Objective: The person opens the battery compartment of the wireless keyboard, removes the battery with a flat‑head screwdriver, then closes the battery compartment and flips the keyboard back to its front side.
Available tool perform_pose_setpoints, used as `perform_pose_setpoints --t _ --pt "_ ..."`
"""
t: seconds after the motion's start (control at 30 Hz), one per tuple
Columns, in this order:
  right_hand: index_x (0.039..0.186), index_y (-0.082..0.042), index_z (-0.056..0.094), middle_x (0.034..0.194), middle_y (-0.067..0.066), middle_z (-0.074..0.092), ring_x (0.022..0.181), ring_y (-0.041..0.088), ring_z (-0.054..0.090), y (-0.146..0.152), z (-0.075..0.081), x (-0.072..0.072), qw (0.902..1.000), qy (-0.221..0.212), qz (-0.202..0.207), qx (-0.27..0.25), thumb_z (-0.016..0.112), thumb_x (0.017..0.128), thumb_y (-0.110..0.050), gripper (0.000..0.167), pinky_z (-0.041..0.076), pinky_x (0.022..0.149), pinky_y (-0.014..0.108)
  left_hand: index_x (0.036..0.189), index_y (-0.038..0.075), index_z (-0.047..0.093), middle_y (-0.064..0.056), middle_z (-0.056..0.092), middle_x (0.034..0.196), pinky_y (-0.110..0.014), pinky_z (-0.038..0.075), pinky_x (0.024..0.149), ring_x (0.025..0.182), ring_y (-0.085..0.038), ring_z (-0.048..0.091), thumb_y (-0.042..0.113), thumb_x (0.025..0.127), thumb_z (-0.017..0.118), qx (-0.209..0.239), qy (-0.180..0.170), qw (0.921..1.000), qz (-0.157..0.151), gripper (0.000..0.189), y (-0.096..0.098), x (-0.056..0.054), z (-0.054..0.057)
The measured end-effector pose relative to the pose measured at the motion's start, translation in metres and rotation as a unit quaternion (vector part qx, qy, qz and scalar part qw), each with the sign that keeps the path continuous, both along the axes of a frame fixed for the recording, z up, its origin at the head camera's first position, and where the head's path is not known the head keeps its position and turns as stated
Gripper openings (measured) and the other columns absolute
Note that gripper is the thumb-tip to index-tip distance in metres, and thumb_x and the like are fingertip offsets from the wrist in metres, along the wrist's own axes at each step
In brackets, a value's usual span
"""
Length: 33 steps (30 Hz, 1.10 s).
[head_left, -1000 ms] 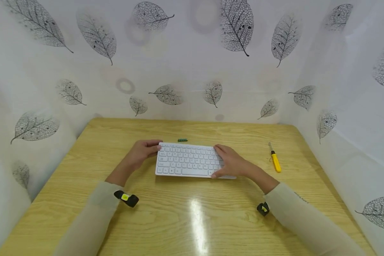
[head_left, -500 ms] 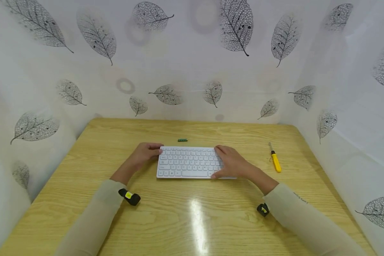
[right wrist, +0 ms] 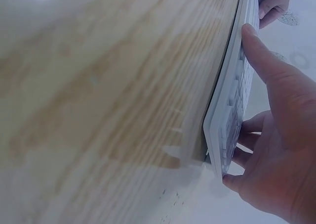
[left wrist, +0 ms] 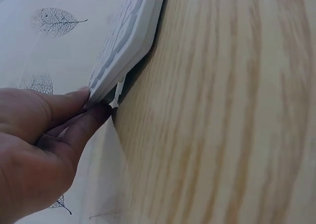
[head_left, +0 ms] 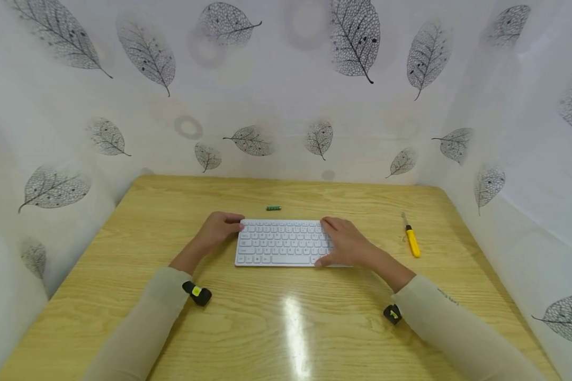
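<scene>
A white keyboard (head_left: 281, 243) lies across the middle of the wooden table, keys up, its far edge propped a little off the wood. My left hand (head_left: 216, 230) pinches its far left corner, thumb on top and fingers beneath. Close to those fingertips, the left wrist view shows a small white fold-out foot (left wrist: 117, 91) under the keyboard. Over the right end, my right hand (head_left: 345, 243) grips it with the thumb at the near edge and the fingers at the far edge. That palm hides the rightmost keys.
Just beyond the keyboard lie small green batteries (head_left: 274, 208), side by side. A screwdriver (head_left: 412, 242) with a yellow handle is off to the right. Behind the wooden table (head_left: 286, 317) hangs a white leaf-print curtain (head_left: 276, 106).
The keyboard's left end has come down and slightly nearer, so it now lies almost level. My left hand went with it, while my right hand kept its place.
</scene>
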State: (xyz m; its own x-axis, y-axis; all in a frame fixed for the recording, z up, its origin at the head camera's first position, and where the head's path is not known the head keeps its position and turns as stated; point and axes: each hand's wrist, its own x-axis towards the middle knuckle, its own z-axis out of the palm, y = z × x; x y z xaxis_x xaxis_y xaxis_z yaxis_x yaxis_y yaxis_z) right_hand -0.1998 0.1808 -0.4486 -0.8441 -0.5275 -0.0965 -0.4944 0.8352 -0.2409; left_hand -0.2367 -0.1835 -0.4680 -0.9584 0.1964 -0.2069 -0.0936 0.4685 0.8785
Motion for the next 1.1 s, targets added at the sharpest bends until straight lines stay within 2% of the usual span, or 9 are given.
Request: perform_pose_setpoints --t 0.33,0.83,1.0,1.1 --pt "0.155 0.006 0.027 0.161 0.024 0.029 0.149 0.041 0.027 -0.0005 -0.0002 0.0005 1.0 0.006 0.002 -0.006 0.079 0.072 -0.068 0.123 0.021 0.122 0.054 0.137 -0.002 0.059 -0.019 0.061 0.139 -0.045 0.045 0.109 0.131 -0.032 0.056 0.011 0.1 0.061 -0.017 0.007 0.9998 0.008 0.039 0.0017 0.002 0.0024" --pt "0.155 0.007 0.027 0.16 0.024 0.028 0.148 0.041 0.028 0.0028 0.001 0.0054 1.0 0.007 -0.001 0.001 0.078 0.074 -0.067 0.121 0.023 0.121 0.055 0.138 0.0 0.059 -0.018 0.06 0.14 -0.047 0.041 0.113 0.136 -0.033 0.052 0.014 0.101 0.06 -0.031 0.032 0.999 -0.009 0.039 0.0042 0.0022 -0.0002" --pt "0.155 0.006 0.027 0.16 0.024 0.029 0.148 0.041 0.028 0.0035 0.0001 0.0065 0.9999 0.009 0.0 0.006 0.077 0.074 -0.068 0.121 0.023 0.121 0.055 0.139 -0.001 0.057 -0.018 0.059 0.142 -0.048 0.039 0.114 0.138 -0.033 0.05 0.014 0.103 0.058 -0.038 0.037 0.9985 -0.015 0.04 0.0063 0.0054 0.0026" --pt "0.156 0.005 0.027 0.161 0.024 0.028 0.148 0.042 0.028 0.0053 0.0 0.0067 1.0 0.005 -0.004 0.003 0.075 0.078 -0.067 0.116 0.022 0.121 0.056 0.14 -0.001 0.056 -0.017 0.057 0.144 -0.048 0.037 0.116 0.14 -0.034 0.048 0.014 0.103 0.057 -0.047 0.043 0.9977 -0.022 0.04 0.0076 0.0083 0.0058"
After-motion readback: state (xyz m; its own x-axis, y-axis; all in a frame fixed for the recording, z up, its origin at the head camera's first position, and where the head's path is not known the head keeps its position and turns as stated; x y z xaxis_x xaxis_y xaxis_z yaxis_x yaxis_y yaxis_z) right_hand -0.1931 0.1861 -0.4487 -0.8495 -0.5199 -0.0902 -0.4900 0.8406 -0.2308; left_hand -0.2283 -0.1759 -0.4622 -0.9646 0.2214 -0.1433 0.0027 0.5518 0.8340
